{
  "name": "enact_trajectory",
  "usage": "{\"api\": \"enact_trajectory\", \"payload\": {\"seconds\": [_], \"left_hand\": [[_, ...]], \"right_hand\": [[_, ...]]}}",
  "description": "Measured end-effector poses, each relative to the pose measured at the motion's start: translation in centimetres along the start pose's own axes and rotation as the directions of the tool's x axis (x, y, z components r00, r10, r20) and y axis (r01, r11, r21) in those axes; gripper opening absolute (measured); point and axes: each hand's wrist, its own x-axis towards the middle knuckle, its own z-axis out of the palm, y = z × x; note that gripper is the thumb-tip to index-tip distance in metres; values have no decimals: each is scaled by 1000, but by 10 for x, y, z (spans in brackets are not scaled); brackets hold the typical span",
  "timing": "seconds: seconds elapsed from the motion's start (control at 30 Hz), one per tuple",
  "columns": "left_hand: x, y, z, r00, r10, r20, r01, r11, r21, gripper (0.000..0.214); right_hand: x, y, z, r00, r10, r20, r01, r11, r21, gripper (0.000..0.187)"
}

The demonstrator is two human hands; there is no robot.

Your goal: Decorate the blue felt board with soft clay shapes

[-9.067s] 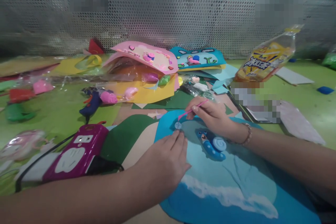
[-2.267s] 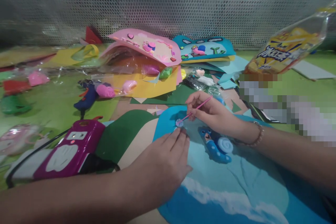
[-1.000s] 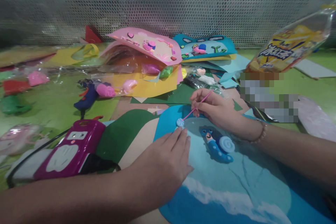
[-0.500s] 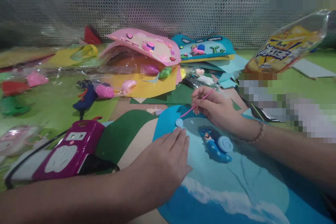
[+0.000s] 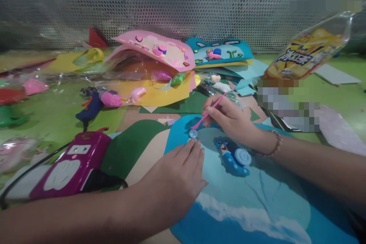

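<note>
The right hand (image 5: 228, 120) pinches a thin pink stick tool (image 5: 208, 111), its tip at 1 small pale-blue clay disc (image 5: 193, 133) near the far left edge of the blue felt sheet (image 5: 177, 136). The left hand (image 5: 177, 175) lies flat and open on the sheet, fingertips just beside the disc. The sheet rests on a cluttered green table (image 5: 51, 114) before a perforated metal wall (image 5: 183, 7).

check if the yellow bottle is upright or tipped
Tipped. The bottle slants steeply, with its neck high at the right and its base low at the left. What it rests on cannot be told.
</note>
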Motion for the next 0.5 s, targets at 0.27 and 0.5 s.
{"api": "enact_trajectory", "payload": {"seconds": [0.27, 0.5], "left_hand": [[2, 0, -1, 1000, 0, 9, 0, 1000, -24, 44], [0, 1, -1, 1000, -11, -10, 11, 1000, -23, 44]], "right_hand": [[7, 6, 6, 998, 54, -38, -49, 993, 107, 32], [7, 8, 7, 996, 89, -15, -87, 989, 121, 34]]}}
